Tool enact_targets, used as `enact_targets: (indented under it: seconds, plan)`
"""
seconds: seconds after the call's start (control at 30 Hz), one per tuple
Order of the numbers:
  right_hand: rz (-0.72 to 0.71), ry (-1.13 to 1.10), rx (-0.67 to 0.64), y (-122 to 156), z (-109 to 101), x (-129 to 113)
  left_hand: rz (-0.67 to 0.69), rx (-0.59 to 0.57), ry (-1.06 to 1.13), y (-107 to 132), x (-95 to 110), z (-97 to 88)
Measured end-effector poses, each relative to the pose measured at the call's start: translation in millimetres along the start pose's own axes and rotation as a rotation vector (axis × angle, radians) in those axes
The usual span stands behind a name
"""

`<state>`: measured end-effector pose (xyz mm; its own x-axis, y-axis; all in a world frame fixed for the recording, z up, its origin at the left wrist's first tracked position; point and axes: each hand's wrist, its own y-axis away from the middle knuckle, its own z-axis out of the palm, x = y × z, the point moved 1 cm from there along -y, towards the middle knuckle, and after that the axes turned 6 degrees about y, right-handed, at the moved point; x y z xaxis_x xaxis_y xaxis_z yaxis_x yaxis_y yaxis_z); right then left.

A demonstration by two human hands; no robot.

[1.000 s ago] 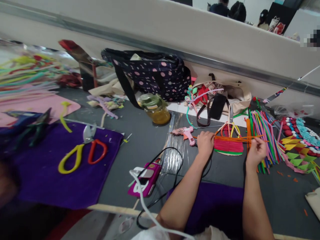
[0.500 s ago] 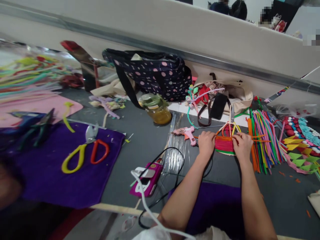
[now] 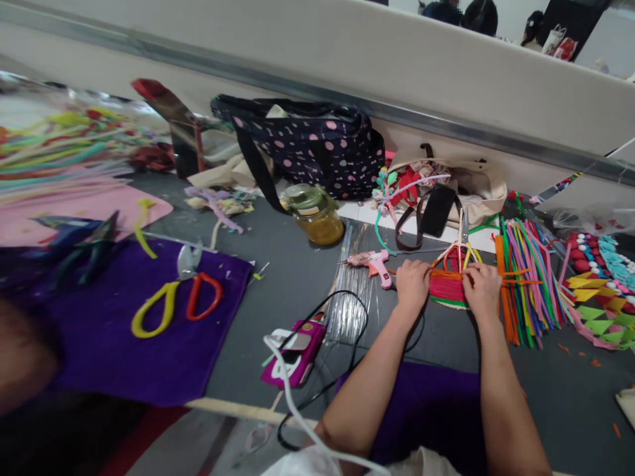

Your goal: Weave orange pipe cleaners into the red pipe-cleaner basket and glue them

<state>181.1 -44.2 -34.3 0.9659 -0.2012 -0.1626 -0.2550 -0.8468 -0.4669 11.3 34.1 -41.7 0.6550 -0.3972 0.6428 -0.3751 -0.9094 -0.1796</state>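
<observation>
Left hand (image 3: 413, 283) and right hand (image 3: 482, 289) each pinched an edge of the woven piece (image 3: 446, 289), lying just right of the glue gun (image 3: 376, 264). Judged light, soft, easily bent; best gripped at its edges, not loose strands

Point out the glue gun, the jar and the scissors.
glue gun (image 3: 376, 262): head view, on its pink body.
jar (image 3: 320, 227): head view, on its amber glass side.
scissors (image 3: 188, 261): head view, on the silver blades.
</observation>
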Motion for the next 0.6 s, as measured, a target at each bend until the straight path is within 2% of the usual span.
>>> enact_targets:
  seconds: [0.13,0.27,0.33,0.53,0.6]
  plan:
    - [-0.004,0.003,0.009,0,-1,-2,0.005,0.022,0.024,1,1,-1.4]
    - [0.009,-0.007,0.086,0,-5,4,0.019,0.153,0.083,1,4,-7.5]
    - [0.043,-0.022,0.137,0,-7,9,0.044,0.179,0.112,2,9,-10.5]
    - [0.106,-0.061,0.207,2,-13,15,0.118,0.058,0.185,7,28,-6.5]
    - [0.101,-0.124,0.234,2,-16,12,0.101,0.043,0.314,7,34,-1.0]
